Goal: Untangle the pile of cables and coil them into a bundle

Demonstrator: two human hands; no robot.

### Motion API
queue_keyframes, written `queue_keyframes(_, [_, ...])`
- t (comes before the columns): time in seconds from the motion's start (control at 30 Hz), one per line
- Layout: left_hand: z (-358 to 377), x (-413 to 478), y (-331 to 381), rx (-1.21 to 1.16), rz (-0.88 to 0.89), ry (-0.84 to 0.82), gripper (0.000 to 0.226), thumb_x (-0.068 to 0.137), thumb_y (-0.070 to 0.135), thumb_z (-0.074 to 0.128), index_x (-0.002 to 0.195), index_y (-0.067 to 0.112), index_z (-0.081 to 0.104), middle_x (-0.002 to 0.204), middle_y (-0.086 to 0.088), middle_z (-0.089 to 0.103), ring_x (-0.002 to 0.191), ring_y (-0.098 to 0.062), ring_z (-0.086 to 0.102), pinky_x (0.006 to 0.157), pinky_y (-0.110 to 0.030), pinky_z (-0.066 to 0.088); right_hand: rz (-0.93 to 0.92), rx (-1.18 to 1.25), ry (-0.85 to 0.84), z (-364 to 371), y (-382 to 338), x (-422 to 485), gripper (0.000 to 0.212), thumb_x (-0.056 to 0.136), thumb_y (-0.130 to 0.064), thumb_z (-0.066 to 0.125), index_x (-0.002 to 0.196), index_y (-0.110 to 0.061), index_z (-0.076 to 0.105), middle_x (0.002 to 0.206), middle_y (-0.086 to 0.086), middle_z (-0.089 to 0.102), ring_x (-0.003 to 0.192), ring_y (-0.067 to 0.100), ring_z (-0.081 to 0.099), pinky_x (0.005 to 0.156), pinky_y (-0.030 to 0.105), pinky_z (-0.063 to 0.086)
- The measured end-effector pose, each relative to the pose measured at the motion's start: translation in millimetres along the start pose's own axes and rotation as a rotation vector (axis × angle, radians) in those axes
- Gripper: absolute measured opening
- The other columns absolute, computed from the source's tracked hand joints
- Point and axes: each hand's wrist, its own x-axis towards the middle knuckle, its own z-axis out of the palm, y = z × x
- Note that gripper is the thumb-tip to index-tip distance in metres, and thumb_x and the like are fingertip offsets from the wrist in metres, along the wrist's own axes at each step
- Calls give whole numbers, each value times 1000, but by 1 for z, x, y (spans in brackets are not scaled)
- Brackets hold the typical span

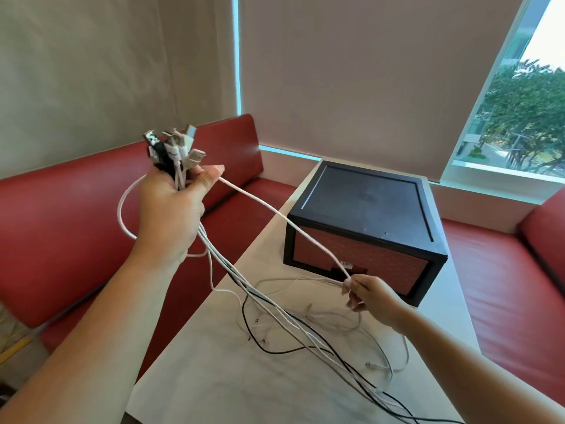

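While my left hand [171, 206] grips upward-pointing plugs [174, 148], my right hand [370, 298] pinches a white cable [260, 199] slanting down-right between them.

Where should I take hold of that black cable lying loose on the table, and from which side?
Probably its bare curve at the left edge of the pile: the black cable lies flat on the table there, clear of most white cables. Come down from above and from the left, pinching across it, so that fingers do not snag the other strands.
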Motion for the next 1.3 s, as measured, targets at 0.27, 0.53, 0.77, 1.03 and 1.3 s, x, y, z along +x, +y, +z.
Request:
queue_keyframes(0.27, [-11,1,-20,-24,-138,7,14,92,16,67,83,26,60,101,4,73,48,-5,28,44,-20,25,-163,434,203,-46,-79,-5,36,105,-21,34,95,-9,66,58,-2,44,53,13,42,54,24,35])
queue_keyframes(0.53, [-20,5,-35,-16,-250,-35,15,98,10,55,100,23,62,115,-1,72,40,-1,30,40,-12,26,-261,575,-20,-76,-125,-27,28,99,-22,45,99,-13,71,62,0,49,57,14,49,55,20,46])
queue_keyframes(0.77, [-8,-5,-35,-91,-306,-144,14,99,15,55,110,16,63,89,0,74,41,-2,24,40,-14,22,-322,435,-8,-67,-137,-33,24,90,-28,53,94,-21,75,57,0,40,53,13,38,53,21,35])
queue_keyframes(1.03, [33,-23,-17,-28,-140,-367,28,89,4,65,115,14,67,112,4,72,42,0,34,43,-11,25,-455,44,-271,-34,-155,-47,28,87,-36,55,96,-18,74,59,-1,42,59,20,37,57,24,38])
queue_keyframes(1.3, [37,-21,-18,225,-204,-534,16,91,7,63,90,-9,65,45,13,51,36,1,37,42,-10,27,-469,-13,-159,-17,-153,-38,13,93,-23,58,87,-17,68,64,-5,60,60,5,57,61,16,47])
